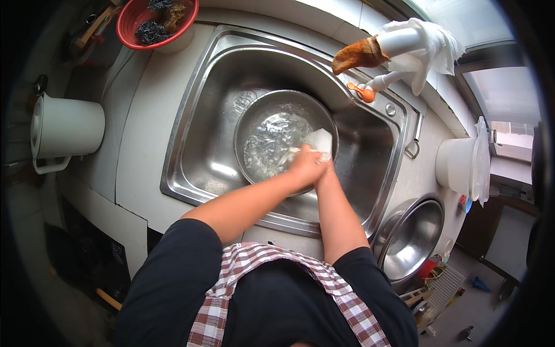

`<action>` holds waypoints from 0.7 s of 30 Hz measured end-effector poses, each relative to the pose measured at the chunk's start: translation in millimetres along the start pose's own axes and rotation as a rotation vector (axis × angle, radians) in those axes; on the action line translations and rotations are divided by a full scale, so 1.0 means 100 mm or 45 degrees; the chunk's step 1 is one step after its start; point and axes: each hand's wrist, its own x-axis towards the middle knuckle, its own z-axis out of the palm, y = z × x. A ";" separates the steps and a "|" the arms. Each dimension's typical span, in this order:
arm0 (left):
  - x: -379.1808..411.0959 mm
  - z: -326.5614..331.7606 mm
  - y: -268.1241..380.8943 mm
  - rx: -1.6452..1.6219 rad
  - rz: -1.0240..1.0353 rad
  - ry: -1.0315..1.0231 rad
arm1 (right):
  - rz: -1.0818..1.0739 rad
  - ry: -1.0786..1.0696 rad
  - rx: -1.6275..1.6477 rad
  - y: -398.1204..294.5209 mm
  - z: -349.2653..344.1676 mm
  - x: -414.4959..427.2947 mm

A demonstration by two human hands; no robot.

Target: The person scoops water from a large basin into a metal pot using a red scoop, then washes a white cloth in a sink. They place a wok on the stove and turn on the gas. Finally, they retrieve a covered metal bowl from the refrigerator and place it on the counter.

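Observation:
A round metal basin (pixel 239 143) holding rippling water stands in the stainless-steel sink (pixel 204 143). Both my hands meet over the basin's near right side. My left hand (pixel 305 165) is closed around a wet whitish cloth (pixel 295 152), part of which sticks out on either side of the fingers. My right hand (pixel 324 170) is pressed against it from the right, largely covered, and its fingers cannot be made out. Just beyond the hands is a white piece (pixel 320 142), possibly more of the cloth, at the basin's right wall.
A faucet with an orange-brown cover (pixel 357 54) reaches over the sink's back edge, near an orange measuring spoon (pixel 366 94). Nested metal bowls (pixel 412 243) and a white bucket (pixel 455 167) stand at right. A red basket (pixel 125 26) with scourers and a white pitcher (pixel 71 126) are at left.

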 end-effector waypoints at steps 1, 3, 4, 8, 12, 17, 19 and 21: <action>-0.09 -0.08 0.21 0.034 0.230 0.082 | -0.109 -0.036 -0.157 -0.02 -0.01 0.00; -0.06 -0.17 0.30 0.102 0.380 0.085 | -0.323 -0.101 -0.477 -0.05 0.00 -0.04; 0.01 -0.21 0.30 0.137 0.457 0.092 | -0.294 -0.080 -0.475 -0.08 0.07 -0.05; 0.64 -0.48 -0.27 -0.370 -0.335 0.571 | 0.066 0.437 -0.315 -0.19 1.11 -0.44; 0.24 -0.19 0.19 -0.256 0.087 0.391 | -0.129 0.049 0.240 -0.38 0.54 -0.15; 0.25 -0.05 -0.04 0.151 0.303 0.139 | -0.055 0.181 0.133 -0.25 0.53 -0.30; 0.41 -0.42 -0.08 0.143 -0.076 0.117 | 0.026 0.410 -0.165 -0.13 0.67 -0.32; 0.58 -0.56 -0.41 0.163 -0.322 0.313 | -0.005 0.240 -0.168 -0.12 0.58 -0.27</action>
